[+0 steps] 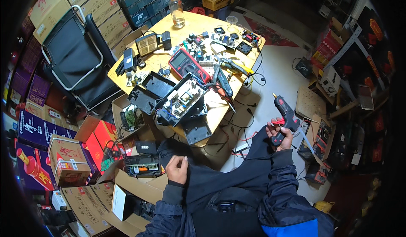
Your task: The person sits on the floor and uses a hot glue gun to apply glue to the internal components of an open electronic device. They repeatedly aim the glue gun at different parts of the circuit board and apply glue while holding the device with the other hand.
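In my right hand (284, 139) is a black and red hot glue gun (287, 112), its brass nozzle pointing up and away. A whitish glue stick (307, 141) trails from its back. The gun is off to the right of the table, touching nothing else. My left hand (176, 169) rests on my left knee, fingers curled in, with nothing visible in it. On the table's near side lies an opened black case with a circuit board (186, 96) in it. Behind it is a red multimeter (189, 66).
The wooden table (163, 23) also carries pliers (237, 66), a glass bottle (178, 15), small fans and loose electronic parts. A black chair (76, 50) stands on the left. Cardboard boxes (69, 156) crowd the left side; cables lie on the floor.
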### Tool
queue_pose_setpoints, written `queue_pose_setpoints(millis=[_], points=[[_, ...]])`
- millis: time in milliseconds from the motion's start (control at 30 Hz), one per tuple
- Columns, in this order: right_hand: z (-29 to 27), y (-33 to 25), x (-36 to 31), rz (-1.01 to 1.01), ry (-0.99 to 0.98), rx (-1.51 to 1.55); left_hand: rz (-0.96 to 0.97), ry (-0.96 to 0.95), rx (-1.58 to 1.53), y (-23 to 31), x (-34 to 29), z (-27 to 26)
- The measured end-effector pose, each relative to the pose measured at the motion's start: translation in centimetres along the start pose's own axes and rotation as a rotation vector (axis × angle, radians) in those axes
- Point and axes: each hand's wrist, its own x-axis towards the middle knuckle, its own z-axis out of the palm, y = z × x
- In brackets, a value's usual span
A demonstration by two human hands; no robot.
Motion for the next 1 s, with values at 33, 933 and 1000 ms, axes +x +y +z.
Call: queue_pose_setpoints(millis=[33, 933, 1000], points=[[1.1, -0.1, -0.5, 0.000, -0.053, 0.011, 0.006, 0.009, -0.021, 0.5, 0.6, -0.3], [21.7, 0.4, -3.3, 0.064, -0.507, -0.384, 0.433, 0.003, 0.434, 16.9, 14.7, -4.1], [22.0, 0.2, -3.1, 0.065, -0.516, -0.396, 0.430, -0.016, 0.434, 18.0, 14.8, -4.5]])
